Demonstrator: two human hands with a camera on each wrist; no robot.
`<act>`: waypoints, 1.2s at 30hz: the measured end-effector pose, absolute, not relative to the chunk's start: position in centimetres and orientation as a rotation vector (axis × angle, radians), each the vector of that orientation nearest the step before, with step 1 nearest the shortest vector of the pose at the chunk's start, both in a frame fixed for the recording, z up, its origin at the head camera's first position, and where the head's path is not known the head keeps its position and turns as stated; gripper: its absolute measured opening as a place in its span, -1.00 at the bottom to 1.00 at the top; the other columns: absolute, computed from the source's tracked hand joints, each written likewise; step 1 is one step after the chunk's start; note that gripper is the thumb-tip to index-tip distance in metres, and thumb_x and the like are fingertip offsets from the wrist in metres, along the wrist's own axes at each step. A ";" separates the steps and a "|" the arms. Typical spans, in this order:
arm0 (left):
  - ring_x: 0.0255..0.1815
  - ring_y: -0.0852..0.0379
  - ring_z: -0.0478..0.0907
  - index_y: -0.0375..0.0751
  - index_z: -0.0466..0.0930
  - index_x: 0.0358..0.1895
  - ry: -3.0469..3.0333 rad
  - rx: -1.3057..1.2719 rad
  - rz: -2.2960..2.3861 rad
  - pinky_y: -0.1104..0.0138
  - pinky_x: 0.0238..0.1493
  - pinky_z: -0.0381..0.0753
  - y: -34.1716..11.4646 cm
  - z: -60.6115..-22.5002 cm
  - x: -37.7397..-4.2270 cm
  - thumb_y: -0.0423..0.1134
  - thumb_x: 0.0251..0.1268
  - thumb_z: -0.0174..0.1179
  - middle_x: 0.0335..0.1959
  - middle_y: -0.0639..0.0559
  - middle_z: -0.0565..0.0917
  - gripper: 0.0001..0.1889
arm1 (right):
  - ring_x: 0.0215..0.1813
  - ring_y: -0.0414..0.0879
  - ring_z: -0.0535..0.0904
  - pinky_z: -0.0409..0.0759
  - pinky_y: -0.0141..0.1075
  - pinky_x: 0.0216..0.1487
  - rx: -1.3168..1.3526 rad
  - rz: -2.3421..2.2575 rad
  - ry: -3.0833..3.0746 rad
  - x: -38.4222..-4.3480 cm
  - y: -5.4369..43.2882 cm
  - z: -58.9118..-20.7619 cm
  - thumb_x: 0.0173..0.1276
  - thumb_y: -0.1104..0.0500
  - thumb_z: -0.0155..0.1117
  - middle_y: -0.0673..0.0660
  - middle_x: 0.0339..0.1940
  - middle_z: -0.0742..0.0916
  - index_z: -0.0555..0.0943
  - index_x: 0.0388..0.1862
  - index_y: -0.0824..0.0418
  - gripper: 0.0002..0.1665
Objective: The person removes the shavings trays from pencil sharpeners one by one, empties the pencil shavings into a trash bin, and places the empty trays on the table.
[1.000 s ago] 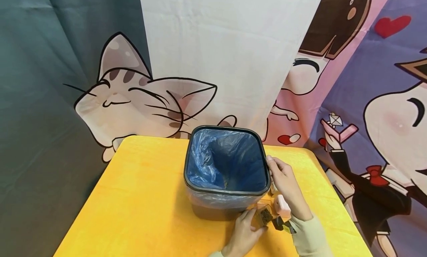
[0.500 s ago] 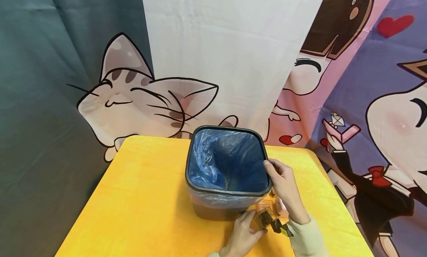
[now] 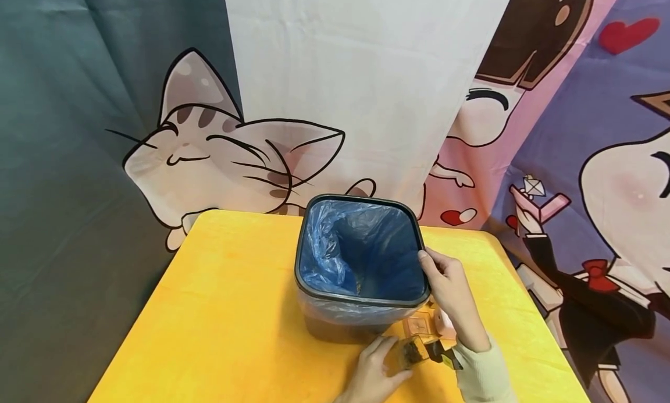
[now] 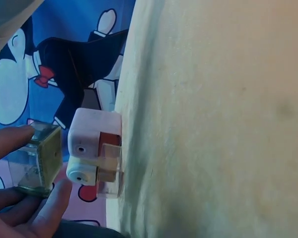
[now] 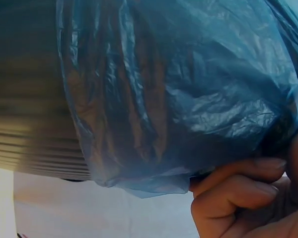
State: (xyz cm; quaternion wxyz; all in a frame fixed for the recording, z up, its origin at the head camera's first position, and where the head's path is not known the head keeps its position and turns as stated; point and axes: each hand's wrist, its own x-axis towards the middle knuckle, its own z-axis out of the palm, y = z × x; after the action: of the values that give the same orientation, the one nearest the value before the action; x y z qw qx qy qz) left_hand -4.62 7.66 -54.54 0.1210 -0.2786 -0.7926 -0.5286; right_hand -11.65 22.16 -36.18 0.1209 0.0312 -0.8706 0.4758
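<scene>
A dark bin [image 3: 335, 327] lined with a blue plastic bag [image 3: 387, 263] stands on the table; crumbs lie at the bottom of the bag. My right hand [image 3: 452, 289] grips the bin's right rim, thumb on top. In the right wrist view its curled fingers [image 5: 238, 191] are under the rim beside the bag. In front of the bin, my left hand [image 3: 371, 368] holds a small clear box [image 3: 413, 352] with dark bits in it. Thumb and fingers pinch that clear box [image 4: 32, 161] from both sides in the left wrist view.
A pink block with a round hole [image 4: 92, 130], like a pencil sharpener, and a white holed piece [image 4: 83, 171] sit beside a clear container [image 4: 109, 173]. A yellow cloth [image 3: 235, 286] covers the table; cartoon curtains [image 3: 366, 71] hang behind.
My left hand has drawn the clear box slightly toward me, away from the bin. My right thumb has come over the rim from its outer side. The bin stays in place.
</scene>
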 end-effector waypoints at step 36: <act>-0.19 0.06 0.59 -0.10 0.43 0.18 -2.549 -0.739 -1.996 0.30 -0.18 0.62 1.4 -54.0 -4.9 -0.22 -0.06 0.39 0.08 -0.06 0.52 -0.38 | -0.04 -0.31 0.56 0.51 -0.56 -0.10 0.090 1.556 -2.514 -11.7 22.9 -36.9 0.39 -0.05 0.02 0.18 0.05 0.62 0.47 0.18 0.27 -0.47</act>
State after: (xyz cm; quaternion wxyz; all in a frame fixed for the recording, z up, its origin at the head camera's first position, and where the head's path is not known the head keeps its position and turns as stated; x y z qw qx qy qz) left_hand -4.89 1.40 -53.95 -0.0892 -0.2217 -0.7645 -0.5987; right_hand -11.71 22.90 -36.91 0.0916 0.0302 -0.8464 0.5238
